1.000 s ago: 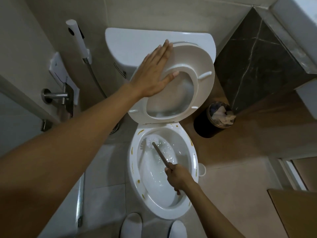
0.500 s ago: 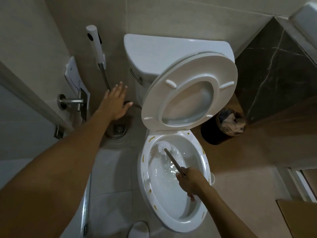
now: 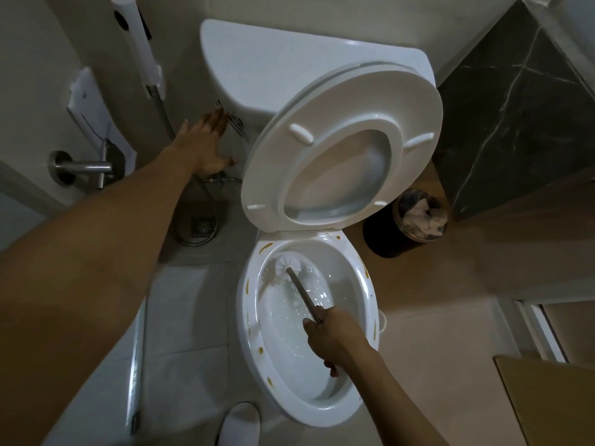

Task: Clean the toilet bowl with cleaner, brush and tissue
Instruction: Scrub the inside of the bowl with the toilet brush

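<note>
The white toilet bowl stands open below me, with yellow-brown smears around its rim and water swirling inside. Its seat and lid lean up against the cistern. My right hand is shut on the handle of the toilet brush, whose white head presses on the bowl's back left wall. My left hand is stretched out with fingers apart, its fingertips at the metal flush lever on the cistern's left side.
A bidet sprayer hangs on the wall at left, its hose looping over a floor drain. A metal paper holder sticks out at left. A black bin with tissues stands right of the bowl. My slipper is at the bottom.
My left hand left the raised seat, dropped to the left and then reached up to the flush lever. Water now churns more in the bowl. The brush stays at the back left.
</note>
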Available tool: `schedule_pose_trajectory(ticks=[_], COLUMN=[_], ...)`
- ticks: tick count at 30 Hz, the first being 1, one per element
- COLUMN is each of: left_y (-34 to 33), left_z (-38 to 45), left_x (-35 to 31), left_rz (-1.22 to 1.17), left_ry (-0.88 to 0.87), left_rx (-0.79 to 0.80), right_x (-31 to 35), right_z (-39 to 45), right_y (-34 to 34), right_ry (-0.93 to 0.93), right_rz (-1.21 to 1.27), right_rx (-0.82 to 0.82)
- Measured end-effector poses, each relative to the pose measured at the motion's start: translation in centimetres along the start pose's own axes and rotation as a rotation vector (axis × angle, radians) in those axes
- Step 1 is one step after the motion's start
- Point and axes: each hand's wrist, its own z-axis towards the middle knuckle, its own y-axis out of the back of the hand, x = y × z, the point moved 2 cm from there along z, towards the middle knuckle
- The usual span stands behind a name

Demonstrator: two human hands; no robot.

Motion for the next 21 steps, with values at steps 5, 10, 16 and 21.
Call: schedule_pose_trajectory(ticks=[5,10,16,21], left_y=[-0.2,-0.5,-0.7,-0.5], left_z=[1.0,1.3,1.1,1.3], left_x=[0.0,0.5,0.3,0.6], left_rz=[0.030,0.024,-0.015,0.025], left_ry=[0.014,0.018,0.015,-0.006], left_rx=[0.048,0.076,0.074,0.086], right_x=[-0.3,-0.4,-0.5,-0.6], right_z=[0.2,0.7,1.0,0.8], right_y=[-0.1,0.1,0.8,1.1], right_ry=[0.014,0.003,-0.043,-0.090], right_rz=[0.007,0.016,0.047,0.062], right_rx=[0.008,0.013,0.034,0.031])
